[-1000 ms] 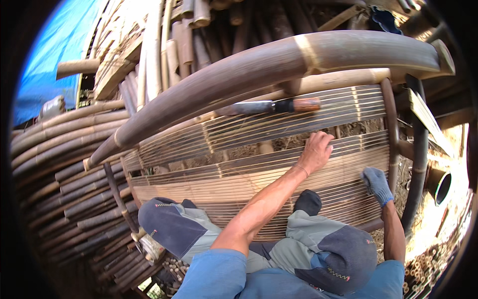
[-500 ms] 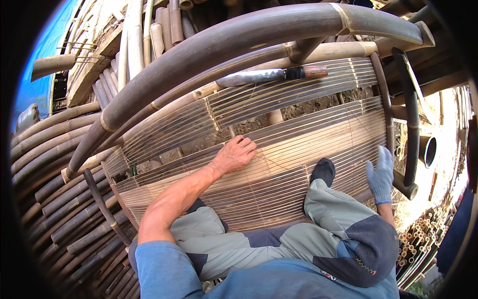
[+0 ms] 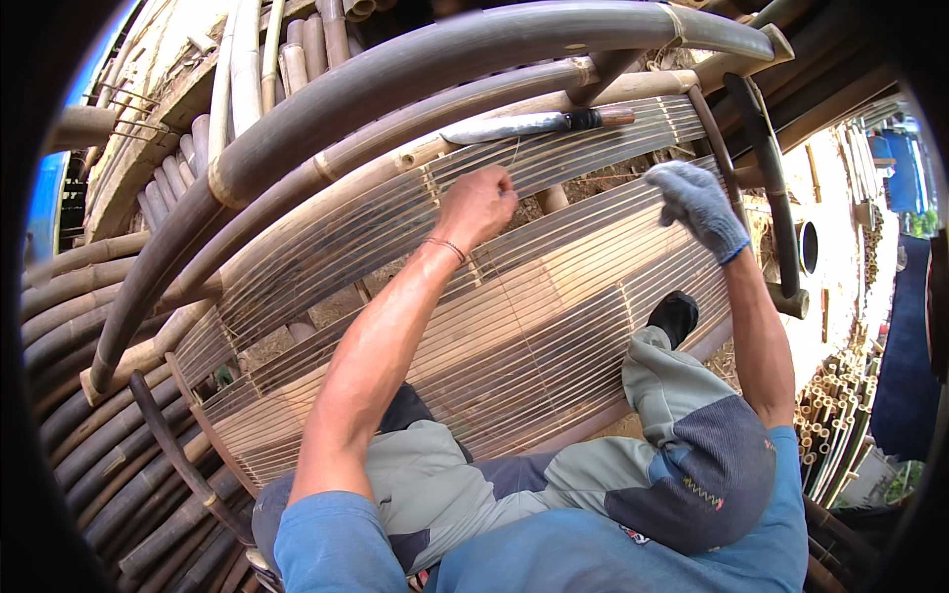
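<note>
My bare left hand (image 3: 478,206) is closed in a loose fist over the upper slats of a bamboo bench seat (image 3: 514,326). What its fingers hold, if anything, is too small to make out. My right hand (image 3: 697,206), in a grey knitted glove, hovers above the seat's far right part, thumb apart from the bent fingers, with nothing seen in it. Beyond both hands a knife (image 3: 524,127) with a broad blade and a wooden handle lies along the seat's back edge. Thin ties cross the slats, and a gap runs between two slat panels.
A thick curved bamboo rail (image 3: 415,79) arches over the far side. Bent bamboo armrests (image 3: 771,178) stand at the right. Stacked bamboo poles (image 3: 99,415) fill the left, and a bundle of thin canes (image 3: 835,405) lies at right. My foot (image 3: 675,316) rests on the slats.
My left hand has lifted off the slats and moved farther away, toward the knife. The gloved right hand has swung up and inward over the seat. The view has shifted slightly.
</note>
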The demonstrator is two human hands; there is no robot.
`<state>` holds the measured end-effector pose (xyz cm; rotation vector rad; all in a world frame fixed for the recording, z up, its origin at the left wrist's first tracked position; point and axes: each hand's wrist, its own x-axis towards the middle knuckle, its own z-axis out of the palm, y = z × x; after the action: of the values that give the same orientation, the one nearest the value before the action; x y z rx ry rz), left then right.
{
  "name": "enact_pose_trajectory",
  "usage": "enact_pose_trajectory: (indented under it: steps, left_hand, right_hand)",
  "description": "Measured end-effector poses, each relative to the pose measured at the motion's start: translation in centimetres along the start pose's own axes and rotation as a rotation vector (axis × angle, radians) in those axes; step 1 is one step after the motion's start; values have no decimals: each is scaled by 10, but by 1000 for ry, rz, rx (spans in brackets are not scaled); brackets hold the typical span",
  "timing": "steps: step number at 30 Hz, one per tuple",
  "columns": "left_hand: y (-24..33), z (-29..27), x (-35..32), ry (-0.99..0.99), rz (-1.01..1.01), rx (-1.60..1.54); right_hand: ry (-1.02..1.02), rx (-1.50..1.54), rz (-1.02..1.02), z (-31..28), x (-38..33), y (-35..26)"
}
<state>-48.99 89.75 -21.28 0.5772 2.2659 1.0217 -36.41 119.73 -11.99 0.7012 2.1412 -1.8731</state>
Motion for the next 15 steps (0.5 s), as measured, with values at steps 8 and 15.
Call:
enact_pose_trajectory:
  steps: [8, 15]
  left_hand:
    - [-69, 13, -65, 121, -508, 143]
    - [-103, 26, -53, -118, -458, 99]
  right_hand:
    - [662, -1164, -206, 30, 22, 7]
    - [-7, -1407, -75, 227, 73, 79]
